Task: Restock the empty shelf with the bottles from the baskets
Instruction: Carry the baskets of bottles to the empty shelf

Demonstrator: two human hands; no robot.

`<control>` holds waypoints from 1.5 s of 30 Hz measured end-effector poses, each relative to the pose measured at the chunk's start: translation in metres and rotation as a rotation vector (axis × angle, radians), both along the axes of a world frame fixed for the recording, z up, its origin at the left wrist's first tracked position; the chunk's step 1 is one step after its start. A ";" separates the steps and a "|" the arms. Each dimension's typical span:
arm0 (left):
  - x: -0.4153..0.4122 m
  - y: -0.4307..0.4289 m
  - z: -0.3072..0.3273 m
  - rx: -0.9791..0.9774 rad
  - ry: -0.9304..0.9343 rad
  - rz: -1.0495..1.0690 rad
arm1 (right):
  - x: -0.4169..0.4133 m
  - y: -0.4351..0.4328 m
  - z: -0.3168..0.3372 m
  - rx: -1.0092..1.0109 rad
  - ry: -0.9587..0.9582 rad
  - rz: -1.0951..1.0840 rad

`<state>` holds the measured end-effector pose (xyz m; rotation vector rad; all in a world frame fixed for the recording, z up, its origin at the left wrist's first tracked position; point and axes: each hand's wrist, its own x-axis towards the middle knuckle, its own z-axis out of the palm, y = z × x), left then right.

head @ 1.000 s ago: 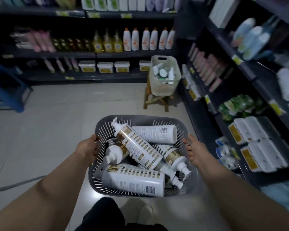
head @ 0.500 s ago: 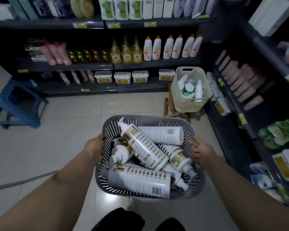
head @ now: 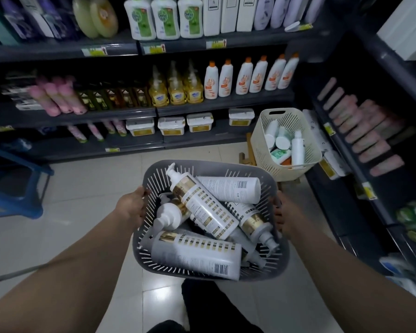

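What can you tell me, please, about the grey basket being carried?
The grey basket looks like plastic, with rounded corners and slotted walls. It is held over the tiled floor: the left hand grips its left rim, the right hand its right rim. Several white pump bottles with gold bands lie piled on their sides inside it.

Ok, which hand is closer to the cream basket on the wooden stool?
Right. The right hand grips the grey basket on the side toward the cream basket; the left hand grips the opposite side.

Two bare forearms (head: 82, 272), left hand (head: 130, 207), right hand (head: 286, 218), black trousers (head: 207, 306) below
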<state>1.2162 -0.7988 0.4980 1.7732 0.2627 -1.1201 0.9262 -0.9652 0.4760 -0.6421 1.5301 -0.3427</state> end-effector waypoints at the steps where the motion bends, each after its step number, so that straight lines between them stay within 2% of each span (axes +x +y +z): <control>1: 0.009 -0.012 -0.002 0.010 0.001 0.000 | 0.008 -0.011 -0.001 0.006 -0.011 0.009; 4: 0.035 -0.047 -0.010 0.018 0.008 -0.019 | 0.031 -0.041 -0.004 0.020 -0.054 -0.007; 10: 0.087 -0.112 -0.022 0.013 0.006 -0.075 | 0.069 -0.089 -0.014 0.009 -0.006 -0.081; 14: 0.130 -0.164 -0.031 0.010 0.003 -0.183 | 0.099 -0.115 -0.026 0.025 0.011 -0.171; 19: 0.177 -0.228 -0.033 0.049 0.004 -0.330 | 0.138 -0.125 -0.031 -0.046 0.066 -0.349; 28: 0.206 -0.323 -0.032 0.029 0.031 -0.549 | 0.178 -0.131 -0.070 0.005 0.012 -0.707; 31: 0.213 -0.350 -0.054 0.024 0.077 -0.581 | 0.181 -0.138 -0.088 0.013 0.021 -0.779; 36: 0.224 -0.391 -0.115 0.096 0.004 -0.708 | 0.183 -0.153 -0.121 0.064 -0.017 -0.848; 42: 0.229 -0.431 -0.184 0.074 0.099 -0.765 | 0.185 -0.165 -0.165 0.083 -0.055 -0.935; 45: 0.224 -0.448 -0.215 0.098 0.082 -0.817 | 0.187 -0.170 -0.195 0.114 -0.004 -0.975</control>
